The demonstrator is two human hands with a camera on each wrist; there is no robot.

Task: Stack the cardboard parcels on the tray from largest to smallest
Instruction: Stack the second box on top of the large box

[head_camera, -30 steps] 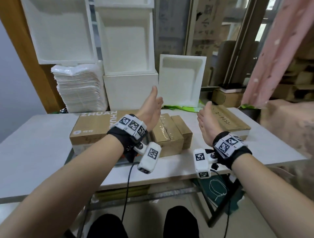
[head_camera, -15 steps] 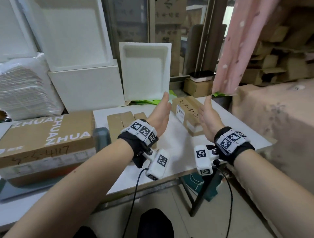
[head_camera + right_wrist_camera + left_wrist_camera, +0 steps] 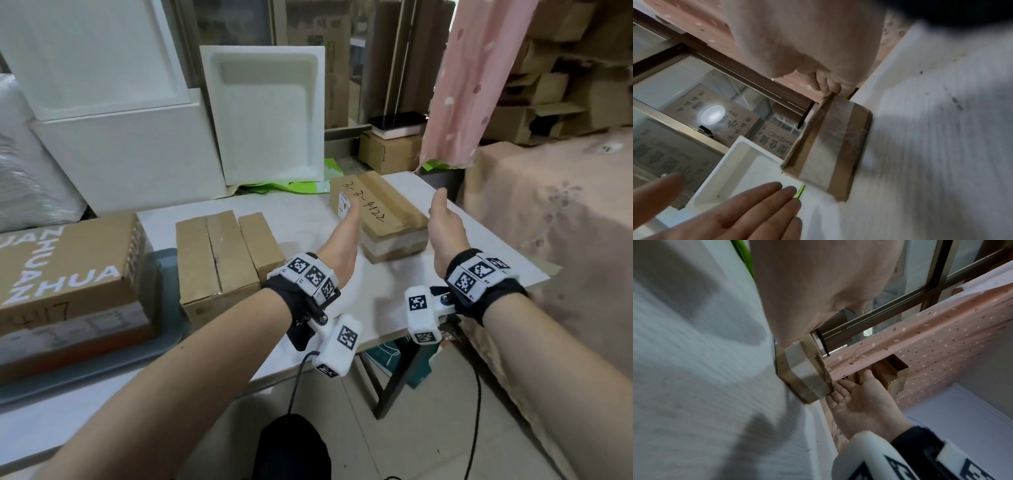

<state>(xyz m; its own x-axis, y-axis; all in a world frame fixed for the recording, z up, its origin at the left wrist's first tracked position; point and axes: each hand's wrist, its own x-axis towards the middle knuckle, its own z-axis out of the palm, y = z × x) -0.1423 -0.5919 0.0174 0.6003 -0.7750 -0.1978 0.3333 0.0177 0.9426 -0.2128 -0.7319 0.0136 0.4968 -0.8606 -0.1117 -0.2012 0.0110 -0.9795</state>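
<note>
A flat cardboard parcel with handwritten numbers lies near the right end of the white table. My left hand is open at its left side, fingers straight. On the other side my right hand is open, and in the right wrist view its fingertips reach the parcel at its edge. The largest parcel, printed with white letters, sits on the grey tray at the left. A medium parcel and a narrow small one stand side by side in the middle.
White foam boxes and a foam lid stand against the back of the table. A pink spotted curtain hangs at the right, over a pink-covered surface. The table's right edge is just beyond the flat parcel.
Both hands have swung right, from above the middle parcels to either side of the flat parcel, and have dropped lower. The view has turned right with them.
</note>
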